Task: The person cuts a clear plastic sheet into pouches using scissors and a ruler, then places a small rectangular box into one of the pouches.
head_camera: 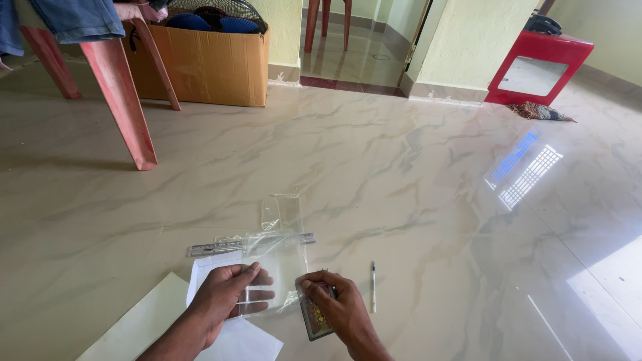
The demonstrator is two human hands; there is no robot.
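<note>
I look down and see my left hand (pixel 227 294) pinching the near end of a clear plastic bag (pixel 274 267), thumb on top and fingers under, so that hand is closed on the bag; the bag lies flat on the shiny floor (pixel 401 167) and its long side runs straight away from my hands, toward the ruler (pixel 247 245); my right hand (pixel 338 307) is just beside the bag's near right corner, and its fingers are curled tight around a small dark card with gold bits (pixel 314 317); the card sits right next to the bag's near end, so the right hand is the closer one to that corner; I cannot tell if that end is open; the bag looks like it has nothing in it yet; past the ruler lies another small clear bag (pixel 281 210), also with nothing inside that I can see; under my left hand are white sheets of paper (pixel 167 307); a pen (pixel 373 286) lies just to the right of my right hand, pointing away from me; far off past my left hand stands a brown cardboard box (pixel 200 63) with a fan grill and some blue things in it, beside a red chair (pixel 120 93).
</note>
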